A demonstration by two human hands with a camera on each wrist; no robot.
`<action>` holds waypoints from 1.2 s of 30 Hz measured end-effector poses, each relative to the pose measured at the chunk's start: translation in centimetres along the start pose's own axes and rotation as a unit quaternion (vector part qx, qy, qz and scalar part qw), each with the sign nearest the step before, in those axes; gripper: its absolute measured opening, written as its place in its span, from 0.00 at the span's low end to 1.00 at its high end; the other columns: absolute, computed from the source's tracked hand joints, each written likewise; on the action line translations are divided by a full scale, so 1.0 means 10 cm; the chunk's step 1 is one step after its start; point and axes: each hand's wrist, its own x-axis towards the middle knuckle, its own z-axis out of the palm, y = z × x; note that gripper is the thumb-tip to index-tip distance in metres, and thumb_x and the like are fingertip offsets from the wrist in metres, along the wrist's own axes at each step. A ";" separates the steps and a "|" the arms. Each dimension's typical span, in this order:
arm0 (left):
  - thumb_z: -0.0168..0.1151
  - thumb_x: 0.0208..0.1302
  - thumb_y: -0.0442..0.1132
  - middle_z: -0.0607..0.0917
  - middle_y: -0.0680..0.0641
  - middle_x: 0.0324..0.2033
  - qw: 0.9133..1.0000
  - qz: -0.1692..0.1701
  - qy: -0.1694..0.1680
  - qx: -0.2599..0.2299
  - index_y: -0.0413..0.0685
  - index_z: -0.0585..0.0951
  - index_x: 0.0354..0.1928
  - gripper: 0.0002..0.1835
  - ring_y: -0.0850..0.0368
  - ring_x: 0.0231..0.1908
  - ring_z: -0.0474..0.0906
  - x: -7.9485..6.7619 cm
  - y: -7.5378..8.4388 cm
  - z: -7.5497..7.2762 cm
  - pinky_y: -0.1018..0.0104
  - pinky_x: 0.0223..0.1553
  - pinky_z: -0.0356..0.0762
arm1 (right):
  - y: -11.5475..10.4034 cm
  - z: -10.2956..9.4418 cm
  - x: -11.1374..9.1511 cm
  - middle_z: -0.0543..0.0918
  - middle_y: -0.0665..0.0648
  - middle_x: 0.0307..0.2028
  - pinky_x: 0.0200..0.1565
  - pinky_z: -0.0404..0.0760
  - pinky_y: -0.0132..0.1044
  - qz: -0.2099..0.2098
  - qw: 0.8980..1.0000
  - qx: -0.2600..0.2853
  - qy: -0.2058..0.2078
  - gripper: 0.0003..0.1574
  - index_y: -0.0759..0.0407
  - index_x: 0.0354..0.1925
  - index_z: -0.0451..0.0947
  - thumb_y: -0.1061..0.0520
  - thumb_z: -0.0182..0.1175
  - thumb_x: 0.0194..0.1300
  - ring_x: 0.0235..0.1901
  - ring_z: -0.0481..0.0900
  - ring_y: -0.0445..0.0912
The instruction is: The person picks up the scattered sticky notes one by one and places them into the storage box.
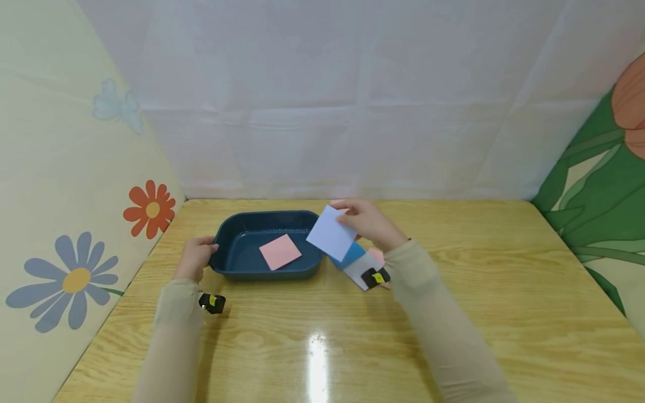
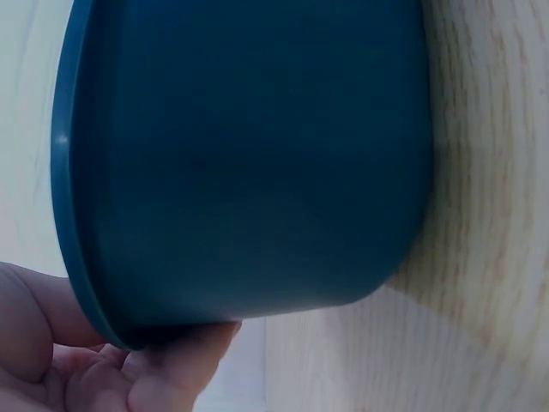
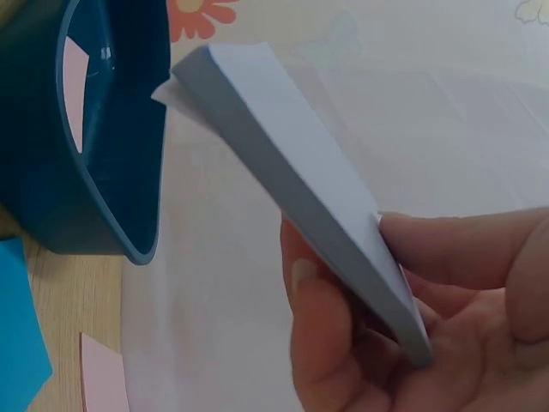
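My right hand (image 1: 370, 223) pinches a thick pad of pale lavender sticky notes (image 1: 331, 232) between thumb and fingers, held up by the right end of a dark blue basin (image 1: 282, 276). In the right wrist view the pad (image 3: 300, 163) shows its many-sheet edge, with one sheet parting at the far corner. A pink sticky note pad (image 1: 280, 252) lies on the basin's floor. At the basin's left end, my left hand (image 1: 194, 257) grips the rim, thumb over the edge; the left wrist view shows fingers (image 2: 184, 365) under the lip of the basin (image 2: 257, 172).
On the wooden table (image 1: 282, 336), right of the basin, lie a blue pad (image 1: 351, 254), a pale pad (image 1: 359, 272) and pink pieces (image 1: 375, 255), partly hidden by my right hand and wrist. A white cloth (image 1: 353, 112) hangs behind the table.
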 end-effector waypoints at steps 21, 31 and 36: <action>0.38 0.76 0.30 0.59 0.26 0.68 1.000 -0.012 -0.005 -0.007 0.24 0.55 0.70 0.25 0.35 0.66 0.60 0.02 -0.02 0.00 0.46 0.65 0.62 | -0.07 0.23 0.21 0.80 0.66 0.51 0.33 0.81 0.44 0.023 1.000 -0.007 0.014 0.23 0.61 0.64 0.72 0.63 0.52 0.72 0.35 0.79 0.51; 0.38 0.76 0.30 0.60 0.27 0.68 1.000 -0.021 -0.002 -0.006 0.25 0.56 0.70 0.24 0.36 0.66 0.60 0.02 -0.01 0.00 0.46 0.65 0.62 | -0.10 0.37 0.33 0.80 0.67 0.51 0.33 0.82 0.43 0.033 0.999 0.021 0.017 0.23 0.63 0.62 0.73 0.64 0.53 0.70 0.38 0.80 0.52; 0.39 0.76 0.30 0.60 0.26 0.68 1.000 -0.016 -0.002 -0.005 0.24 0.56 0.69 0.24 0.36 0.66 0.60 0.02 -0.01 0.00 0.46 0.65 0.62 | -0.10 0.47 0.41 0.80 0.67 0.51 0.33 0.83 0.45 0.046 0.998 0.017 0.033 0.21 0.65 0.60 0.75 0.64 0.55 0.69 0.36 0.79 0.51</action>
